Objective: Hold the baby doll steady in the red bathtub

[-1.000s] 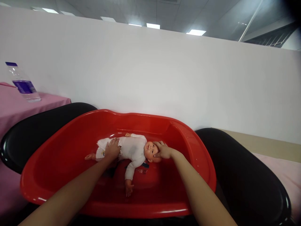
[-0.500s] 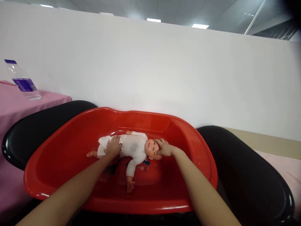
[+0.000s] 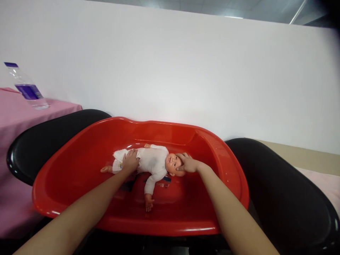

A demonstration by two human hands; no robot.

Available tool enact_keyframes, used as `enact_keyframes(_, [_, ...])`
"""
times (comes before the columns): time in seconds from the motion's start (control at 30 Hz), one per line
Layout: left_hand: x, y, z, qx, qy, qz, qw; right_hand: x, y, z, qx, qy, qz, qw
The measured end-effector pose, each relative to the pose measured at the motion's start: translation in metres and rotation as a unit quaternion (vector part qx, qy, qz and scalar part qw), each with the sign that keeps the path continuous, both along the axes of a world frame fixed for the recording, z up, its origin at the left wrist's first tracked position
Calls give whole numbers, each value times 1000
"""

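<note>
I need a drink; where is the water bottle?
The water bottle stands far left in the head view, on the pink tablecloth by the white wall.

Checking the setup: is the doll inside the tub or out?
Inside: the doll lies on its back on the red tub floor.

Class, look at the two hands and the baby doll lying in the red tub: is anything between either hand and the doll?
Nothing visible. The left hand lies directly on the white-clothed baby doll at its hips, and the right hand cups its head, inside the red plastic tub.

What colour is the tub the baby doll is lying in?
The tub is bright red, plain in the head view.
</note>
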State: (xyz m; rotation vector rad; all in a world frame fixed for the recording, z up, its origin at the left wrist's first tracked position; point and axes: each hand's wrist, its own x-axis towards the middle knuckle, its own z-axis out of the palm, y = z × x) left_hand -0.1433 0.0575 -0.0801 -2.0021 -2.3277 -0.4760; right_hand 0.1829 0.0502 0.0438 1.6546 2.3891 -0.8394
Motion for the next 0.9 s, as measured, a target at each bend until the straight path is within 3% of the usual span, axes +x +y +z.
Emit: enact_keyframes(0.9, [2,0,0,1,-18,3,1000,3,0,-1,0,4,3,1000])
